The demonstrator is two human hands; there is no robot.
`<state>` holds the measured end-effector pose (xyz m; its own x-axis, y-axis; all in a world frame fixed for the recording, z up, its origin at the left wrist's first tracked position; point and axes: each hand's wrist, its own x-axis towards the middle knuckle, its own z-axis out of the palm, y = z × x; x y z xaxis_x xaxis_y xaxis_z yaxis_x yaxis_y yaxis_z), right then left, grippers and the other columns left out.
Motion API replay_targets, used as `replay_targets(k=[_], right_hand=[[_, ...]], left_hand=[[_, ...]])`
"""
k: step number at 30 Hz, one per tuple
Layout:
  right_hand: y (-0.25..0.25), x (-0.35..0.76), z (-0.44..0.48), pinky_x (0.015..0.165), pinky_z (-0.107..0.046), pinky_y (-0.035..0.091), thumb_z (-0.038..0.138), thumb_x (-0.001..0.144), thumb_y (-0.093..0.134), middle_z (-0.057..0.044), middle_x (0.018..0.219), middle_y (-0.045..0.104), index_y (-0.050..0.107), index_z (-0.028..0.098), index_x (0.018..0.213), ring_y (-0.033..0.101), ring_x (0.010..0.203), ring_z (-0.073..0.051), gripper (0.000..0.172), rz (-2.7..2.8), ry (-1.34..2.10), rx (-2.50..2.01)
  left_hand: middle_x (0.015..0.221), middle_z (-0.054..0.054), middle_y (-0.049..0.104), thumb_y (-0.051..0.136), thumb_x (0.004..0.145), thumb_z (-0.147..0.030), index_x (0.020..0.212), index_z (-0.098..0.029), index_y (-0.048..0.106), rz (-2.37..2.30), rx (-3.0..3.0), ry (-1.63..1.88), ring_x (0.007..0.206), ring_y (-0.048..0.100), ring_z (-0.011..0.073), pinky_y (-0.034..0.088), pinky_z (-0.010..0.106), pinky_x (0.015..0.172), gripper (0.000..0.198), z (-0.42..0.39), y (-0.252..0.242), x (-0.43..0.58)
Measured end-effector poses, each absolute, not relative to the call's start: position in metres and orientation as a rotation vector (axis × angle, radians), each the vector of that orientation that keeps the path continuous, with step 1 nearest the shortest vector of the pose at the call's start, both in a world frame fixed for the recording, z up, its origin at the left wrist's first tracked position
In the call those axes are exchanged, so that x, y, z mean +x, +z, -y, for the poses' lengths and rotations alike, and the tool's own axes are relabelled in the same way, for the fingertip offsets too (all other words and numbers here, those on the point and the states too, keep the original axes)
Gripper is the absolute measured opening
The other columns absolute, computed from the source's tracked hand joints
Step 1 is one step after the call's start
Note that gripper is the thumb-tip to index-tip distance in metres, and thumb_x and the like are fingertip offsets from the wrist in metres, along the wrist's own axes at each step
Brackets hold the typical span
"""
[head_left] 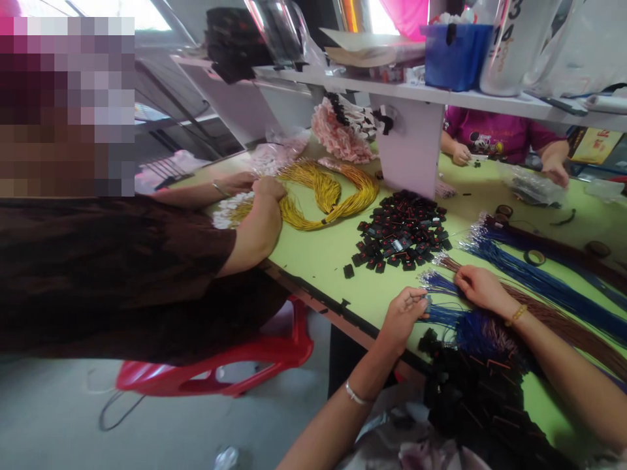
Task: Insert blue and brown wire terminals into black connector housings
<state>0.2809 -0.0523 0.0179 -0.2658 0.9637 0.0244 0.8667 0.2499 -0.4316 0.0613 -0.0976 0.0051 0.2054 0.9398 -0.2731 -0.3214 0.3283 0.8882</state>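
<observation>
Near the table's front edge, my left hand [405, 314] is closed in a pinch around a small blue-grey connector [428, 305], partly hidden by the fingers. Blue wires [443, 314] lie right beside it. My right hand [479, 286] has its fingers curled down onto a bundle of brown wires [533, 301], pinching at the wires near their metal-tipped ends; the fingertips are partly hidden. Short blue wires with metal tips [435, 282] lie between my hands. Beyond them spreads a pile of black connector housings [404, 228]. Closer to me is a heap of black housings with wires [470, 385].
Long blue wires [548, 274] and tape rolls [535, 257] lie at right. At left, a co-worker's hands [268, 188] handle yellow wires [313, 186]. Another person [504, 134] sits across the table. A shelf with a blue bin [456, 57] stands overhead; a red stool [220, 365] is left.
</observation>
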Motion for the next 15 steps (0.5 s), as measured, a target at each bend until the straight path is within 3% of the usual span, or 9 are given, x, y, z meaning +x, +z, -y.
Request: replay_targets(k=[15], right_hand=[[0.032,0.241,0.059,0.054,-0.021,0.036,0.025,0.079,0.052,0.002,0.065,0.055,0.055,0.017,0.071,0.045,0.059,-0.011,0.012,1.813,0.991,-1.335]], left_hand=[[0.086,0.001,0.056,0.075,0.065,-0.023,0.093,-0.018,0.06,-0.754,0.475,1.057,0.075,0.053,0.01,0.044,0.024,0.07,0.032,0.092,0.01,0.077]])
